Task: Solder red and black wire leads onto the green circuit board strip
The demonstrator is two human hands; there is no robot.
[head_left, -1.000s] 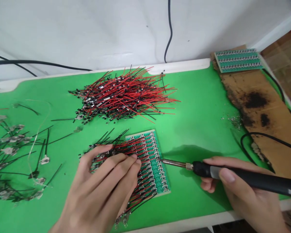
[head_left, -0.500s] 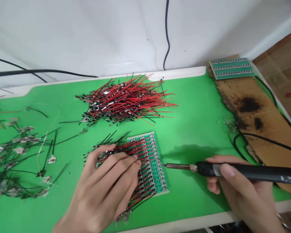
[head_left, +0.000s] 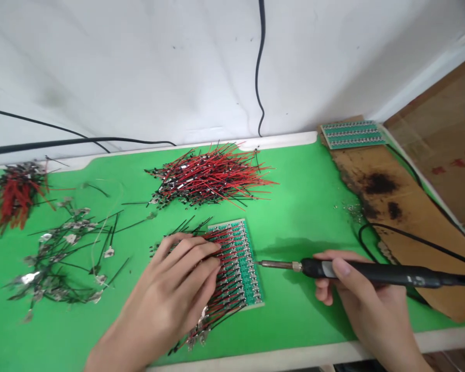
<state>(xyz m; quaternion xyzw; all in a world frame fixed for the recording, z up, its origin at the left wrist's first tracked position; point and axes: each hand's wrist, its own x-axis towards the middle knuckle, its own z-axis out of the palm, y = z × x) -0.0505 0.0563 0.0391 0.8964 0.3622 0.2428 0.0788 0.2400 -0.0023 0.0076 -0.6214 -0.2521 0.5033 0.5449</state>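
Note:
My left hand (head_left: pixel 174 284) is curled over red and black wires (head_left: pixel 228 294) that lie across a green circuit board (head_left: pixel 251 274). Its fingers are bent and pressed together at the wires, hiding part of them and the board's left side; which wires they pinch cannot be made out. Rows of shiny solder points line the board. In my right hand (head_left: pixel 356 289) is a black soldering iron (head_left: pixel 372 271), gripped like a pen. The iron's tip points left, close to the board's right edge; whether it touches cannot be told.
Behind the board lies a heap of red and black wires (head_left: pixel 209 175). Black wires with silvery pieces (head_left: pixel 70 237) are scattered left, beyond them another wire bundle (head_left: pixel 17 191). A scorched cardboard piece (head_left: pixel 418 206) carries a second circuit board (head_left: pixel 352 135). The iron's cable (head_left: pixel 411 230) loops over the cardboard.
The camera view has shifted, bringing the left wire bundle further into sight. My left hand stays over the wires, and the soldering iron remains beside the board's right edge.

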